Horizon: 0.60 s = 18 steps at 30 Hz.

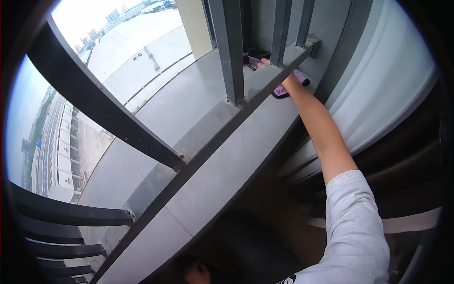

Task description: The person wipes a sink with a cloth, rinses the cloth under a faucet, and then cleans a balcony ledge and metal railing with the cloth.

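My right arm reaches forward from the lower right, in a light grey short sleeve. At its end my right hand [287,81] is on a purple cloth [299,77] with black edging, lying on the pale ledge at the foot of the railing. The lower rail crosses in front of the hand and hides its middle. Beyond the rail a few fingertips show against the cloth, closed on it as far as I can see. No part of my left hand comes into the picture.
Dark grey metal bars [228,52] rise from the lower rail [208,146], which runs diagonally over the tiled ledge [208,189]. White curtains [378,90] hang close at the right of my arm. Outside lie a white roof [146,57] and a road far below.
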### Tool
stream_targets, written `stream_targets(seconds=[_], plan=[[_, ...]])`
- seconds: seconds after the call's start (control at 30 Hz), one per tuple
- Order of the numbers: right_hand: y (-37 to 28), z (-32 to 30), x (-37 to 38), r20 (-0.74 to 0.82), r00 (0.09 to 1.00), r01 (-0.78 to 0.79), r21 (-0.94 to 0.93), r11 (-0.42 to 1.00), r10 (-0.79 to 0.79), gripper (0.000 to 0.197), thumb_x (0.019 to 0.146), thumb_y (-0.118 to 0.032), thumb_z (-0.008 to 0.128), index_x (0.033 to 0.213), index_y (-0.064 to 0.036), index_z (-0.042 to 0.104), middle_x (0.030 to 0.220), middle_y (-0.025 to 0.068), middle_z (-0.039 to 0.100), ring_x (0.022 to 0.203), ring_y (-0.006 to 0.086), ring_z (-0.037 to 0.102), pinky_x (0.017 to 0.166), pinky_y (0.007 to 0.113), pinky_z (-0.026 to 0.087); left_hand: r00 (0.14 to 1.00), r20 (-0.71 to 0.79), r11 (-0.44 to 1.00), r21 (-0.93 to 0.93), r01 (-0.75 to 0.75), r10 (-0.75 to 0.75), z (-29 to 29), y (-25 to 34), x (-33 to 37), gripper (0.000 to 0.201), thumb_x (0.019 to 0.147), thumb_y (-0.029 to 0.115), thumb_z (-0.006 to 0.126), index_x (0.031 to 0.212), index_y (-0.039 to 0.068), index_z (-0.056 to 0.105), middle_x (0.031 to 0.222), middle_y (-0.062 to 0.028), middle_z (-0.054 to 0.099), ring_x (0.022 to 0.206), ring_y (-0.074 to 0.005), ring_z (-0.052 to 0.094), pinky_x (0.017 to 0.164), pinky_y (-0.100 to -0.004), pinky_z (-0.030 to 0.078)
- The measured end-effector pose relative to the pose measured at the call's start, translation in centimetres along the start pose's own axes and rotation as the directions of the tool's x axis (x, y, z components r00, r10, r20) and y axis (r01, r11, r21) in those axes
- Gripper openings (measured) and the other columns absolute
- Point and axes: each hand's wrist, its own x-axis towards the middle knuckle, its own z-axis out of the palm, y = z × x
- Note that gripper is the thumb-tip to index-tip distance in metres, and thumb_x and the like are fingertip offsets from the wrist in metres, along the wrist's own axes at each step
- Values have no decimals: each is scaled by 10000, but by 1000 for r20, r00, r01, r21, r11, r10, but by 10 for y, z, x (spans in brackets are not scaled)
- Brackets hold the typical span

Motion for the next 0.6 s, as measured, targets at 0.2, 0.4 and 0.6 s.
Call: stream_targets(seconds=[0.2,0.4,0.6], plan=[[-51,-103,-76,239,925,-313,47,948,294,553,961,-511,405,1371,-160,526,1381,177,546,1300,371,485,1113,473,343,998,-55,998,-68,11,-15,-6,-4,-9,301,928,254,581,1135,71,701,1130,-178,682,1036,-371,619,905,-456,503],[-69,-128,-134,254,895,-386,27,922,367,576,966,-514,376,1377,-132,508,1341,200,571,1224,390,543,1076,506,374,947,-318,982,-161,-96,41,20,-29,-12,180,805,136,661,957,58,718,923,-136,707,852,-324,672,777,-411,534],[-93,-127,-157,185,931,-340,117,933,316,567,959,-487,406,1348,-94,531,1309,230,579,1197,427,539,1038,496,407,949,-312,959,-280,-50,-42,15,-33,-18,189,827,123,634,986,76,725,919,-143,699,857,-331,662,772,-408,534]])
